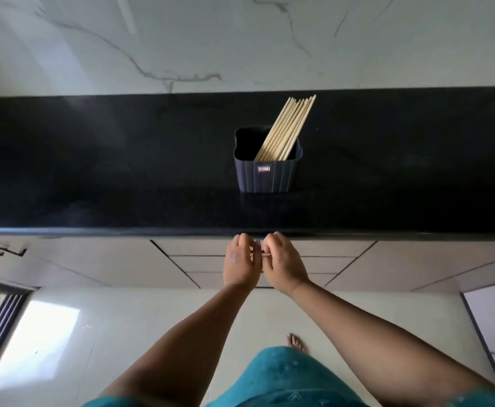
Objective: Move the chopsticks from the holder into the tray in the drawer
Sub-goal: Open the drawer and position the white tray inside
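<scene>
- Opening the drawer (199, 247) looked like the step in hand; it was shut, so the tray inside could not be seen.
- The next move likely called for a straight pull toward the person.
- The left hand (239, 263) and right hand (281, 264) had their fingers curled round the thin handle (258, 252), side by side.
- The chopsticks (287, 129) stood leaning in the dark holder (267, 176) on the black counter (108, 160), untouched.
</scene>
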### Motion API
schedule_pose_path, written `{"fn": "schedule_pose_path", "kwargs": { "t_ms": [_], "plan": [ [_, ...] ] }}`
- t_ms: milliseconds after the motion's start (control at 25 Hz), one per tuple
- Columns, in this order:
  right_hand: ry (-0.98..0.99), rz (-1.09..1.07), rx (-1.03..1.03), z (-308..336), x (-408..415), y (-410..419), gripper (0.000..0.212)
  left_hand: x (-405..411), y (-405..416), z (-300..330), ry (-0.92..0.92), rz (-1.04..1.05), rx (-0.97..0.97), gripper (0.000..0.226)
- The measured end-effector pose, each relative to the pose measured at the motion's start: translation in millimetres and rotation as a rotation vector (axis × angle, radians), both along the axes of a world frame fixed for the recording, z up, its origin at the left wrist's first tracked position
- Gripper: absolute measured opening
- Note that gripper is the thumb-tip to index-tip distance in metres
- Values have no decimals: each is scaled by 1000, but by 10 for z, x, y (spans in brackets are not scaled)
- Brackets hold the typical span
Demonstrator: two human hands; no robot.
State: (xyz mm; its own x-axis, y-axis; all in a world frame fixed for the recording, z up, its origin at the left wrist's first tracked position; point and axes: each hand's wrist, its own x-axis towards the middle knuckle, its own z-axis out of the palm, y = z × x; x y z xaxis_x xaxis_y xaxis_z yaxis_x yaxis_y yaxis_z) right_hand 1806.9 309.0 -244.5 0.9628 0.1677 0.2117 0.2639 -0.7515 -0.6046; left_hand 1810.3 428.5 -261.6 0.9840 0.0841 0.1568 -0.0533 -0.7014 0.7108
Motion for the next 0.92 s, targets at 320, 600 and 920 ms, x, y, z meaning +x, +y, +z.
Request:
{"fn": "schedule_pose_path", "kwargs": {
  "t_ms": [320,600,920],
  "plan": [
    [510,72,-488,-673,329,18,49,237,96,-615,392,-267,284,34],
    [482,86,-669,-899,419,107,40,473,47,-603,644,-128,98,37],
    [522,178,-842,-841,-263,196,39,-293,140,-575,702,-122,61,39]
  ]
}}
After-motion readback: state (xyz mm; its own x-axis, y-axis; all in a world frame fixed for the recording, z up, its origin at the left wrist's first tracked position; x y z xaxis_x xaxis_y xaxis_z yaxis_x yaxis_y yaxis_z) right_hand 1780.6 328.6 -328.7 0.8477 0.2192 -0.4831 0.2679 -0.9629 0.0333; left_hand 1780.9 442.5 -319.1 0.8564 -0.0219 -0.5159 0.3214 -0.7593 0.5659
